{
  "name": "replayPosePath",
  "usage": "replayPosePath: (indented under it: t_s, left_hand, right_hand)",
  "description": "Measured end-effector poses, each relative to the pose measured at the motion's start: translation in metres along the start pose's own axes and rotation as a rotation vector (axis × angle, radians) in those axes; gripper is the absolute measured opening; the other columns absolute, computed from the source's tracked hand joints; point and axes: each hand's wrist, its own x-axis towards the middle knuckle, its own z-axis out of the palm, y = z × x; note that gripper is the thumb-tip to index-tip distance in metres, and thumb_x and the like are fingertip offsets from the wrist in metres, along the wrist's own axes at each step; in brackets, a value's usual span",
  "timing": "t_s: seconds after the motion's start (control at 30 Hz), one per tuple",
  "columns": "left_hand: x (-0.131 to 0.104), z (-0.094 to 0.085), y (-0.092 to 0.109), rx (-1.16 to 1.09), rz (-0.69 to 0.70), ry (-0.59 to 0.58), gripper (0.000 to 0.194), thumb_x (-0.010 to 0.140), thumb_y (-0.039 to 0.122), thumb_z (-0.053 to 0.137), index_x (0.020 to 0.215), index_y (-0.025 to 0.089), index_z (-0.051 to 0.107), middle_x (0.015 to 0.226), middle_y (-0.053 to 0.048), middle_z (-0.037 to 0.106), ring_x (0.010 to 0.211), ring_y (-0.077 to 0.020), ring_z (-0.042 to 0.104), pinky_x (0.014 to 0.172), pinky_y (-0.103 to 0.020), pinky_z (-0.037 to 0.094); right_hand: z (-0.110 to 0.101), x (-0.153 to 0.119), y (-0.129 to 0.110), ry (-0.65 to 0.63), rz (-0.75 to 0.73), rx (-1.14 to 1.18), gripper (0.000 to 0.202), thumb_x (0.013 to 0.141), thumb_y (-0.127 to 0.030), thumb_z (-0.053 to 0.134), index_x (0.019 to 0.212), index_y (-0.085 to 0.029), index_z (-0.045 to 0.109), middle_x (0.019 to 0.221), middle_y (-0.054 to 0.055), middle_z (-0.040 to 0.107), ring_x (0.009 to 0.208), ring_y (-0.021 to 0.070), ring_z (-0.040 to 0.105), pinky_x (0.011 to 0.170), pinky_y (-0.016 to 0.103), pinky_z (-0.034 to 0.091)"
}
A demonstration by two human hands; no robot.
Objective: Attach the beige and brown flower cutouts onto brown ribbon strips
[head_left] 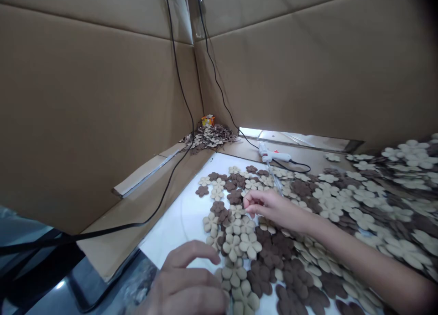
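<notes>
Brown and beige felt-like flower cut-outs point(233, 246) lie over a white board point(178, 219), many overlapping. My left hand point(191, 283) is close to the camera at the board's near edge, its fingers curled beside the beige flowers. Its thumb and what lies under its fingers are hidden. Farther in, my right hand point(265, 205) reaches from the right over the flowers. Its fingers are bent and drawn together near a brown flower point(235, 196); whatever they pinch, if anything, is too small to make out. Behind it rests a white glue gun point(273, 154) with a black cord.
Tall cardboard walls point(301, 78) meet in a corner at the back. A heap of flower pieces point(212, 137) and a small orange-yellow box point(208, 120) sit there. Black cables point(178, 69) hang down the walls, one crossing the left side. More flowers point(410, 155) are piled at right.
</notes>
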Motion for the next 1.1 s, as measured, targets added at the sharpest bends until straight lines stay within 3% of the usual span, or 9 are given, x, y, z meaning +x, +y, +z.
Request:
replayPosePath:
  t_s: [0.13, 0.23, 0.33, 0.5, 0.67, 0.93, 1.1]
  left_hand:
    - [-0.007, -0.005, -0.008, 0.147, -0.028, 0.062, 0.009, 0.086, 0.013, 0.052, 0.091, 0.017, 0.058, 0.065, 0.0, 0.067, 0.056, -0.0127, 0.06, 0.087, -0.038, 0.049]
    - [-0.011, -0.006, -0.02, 0.321, -0.078, 0.148, 0.016, 0.08, 0.006, 0.057, 0.09, 0.019, 0.06, 0.068, -0.001, 0.07, 0.073, -0.0171, 0.063, 0.079, -0.034, 0.052]
    - [-0.013, -0.004, -0.031, 0.418, -0.15, 0.2, 0.019, 0.079, 0.005, 0.059, 0.089, 0.021, 0.064, 0.069, -0.001, 0.071, 0.084, -0.0195, 0.064, 0.071, -0.029, 0.054]
    - [-0.015, 0.001, -0.044, 0.458, -0.297, 0.305, 0.011, 0.079, 0.011, 0.061, 0.083, 0.02, 0.067, 0.077, -0.005, 0.069, 0.079, -0.0184, 0.066, 0.062, -0.024, 0.054]
    - [-0.017, 0.006, -0.05, 0.405, -0.435, 0.351, 0.002, 0.081, 0.018, 0.061, 0.081, 0.018, 0.063, 0.079, -0.005, 0.068, 0.075, -0.0173, 0.066, 0.066, -0.027, 0.055]
    - [-0.013, 0.01, -0.053, 0.21, -0.67, 0.444, 0.005, 0.084, 0.022, 0.058, 0.083, 0.018, 0.059, 0.075, -0.001, 0.069, 0.073, -0.0155, 0.068, 0.07, -0.025, 0.053]
    - [-0.011, 0.011, -0.054, 0.104, -0.752, 0.486, 0.006, 0.083, 0.025, 0.059, 0.084, 0.019, 0.058, 0.07, 0.001, 0.069, 0.072, -0.0162, 0.067, 0.07, -0.026, 0.049]
  right_hand:
    - [0.002, 0.004, 0.002, -0.024, -0.015, -0.083, 0.021, 0.087, -0.035, 0.049, 0.081, -0.019, 0.062, 0.075, 0.0, 0.063, 0.068, 0.0136, 0.055, 0.062, 0.023, 0.037]
    - [0.005, 0.005, 0.002, -0.003, -0.034, -0.074, 0.024, 0.088, -0.036, 0.048, 0.087, -0.02, 0.065, 0.082, 0.001, 0.066, 0.074, 0.0146, 0.058, 0.065, 0.024, 0.039]
    - [0.009, 0.009, 0.003, 0.053, 0.039, -0.062, 0.023, 0.087, -0.037, 0.049, 0.091, -0.021, 0.064, 0.083, 0.001, 0.066, 0.071, 0.0144, 0.056, 0.06, 0.023, 0.037]
    - [0.016, 0.027, 0.007, 0.034, 0.18, -0.039, 0.03, 0.082, -0.044, 0.052, 0.09, -0.019, 0.066, 0.078, 0.003, 0.066, 0.065, 0.0149, 0.055, 0.053, 0.023, 0.034]
    - [0.022, 0.037, 0.005, 0.05, 0.192, -0.091, 0.034, 0.082, -0.046, 0.05, 0.084, -0.017, 0.066, 0.072, 0.004, 0.064, 0.06, 0.0145, 0.052, 0.052, 0.024, 0.032]
    - [0.011, 0.018, 0.001, -0.004, 0.237, -0.129, 0.029, 0.083, -0.045, 0.05, 0.082, -0.019, 0.064, 0.072, 0.002, 0.061, 0.059, 0.0133, 0.049, 0.051, 0.024, 0.03]
    - [0.003, 0.006, 0.0, -0.071, 0.237, 0.025, 0.03, 0.084, -0.045, 0.049, 0.08, -0.018, 0.06, 0.063, -0.002, 0.05, 0.054, 0.0106, 0.042, 0.05, 0.023, 0.029]
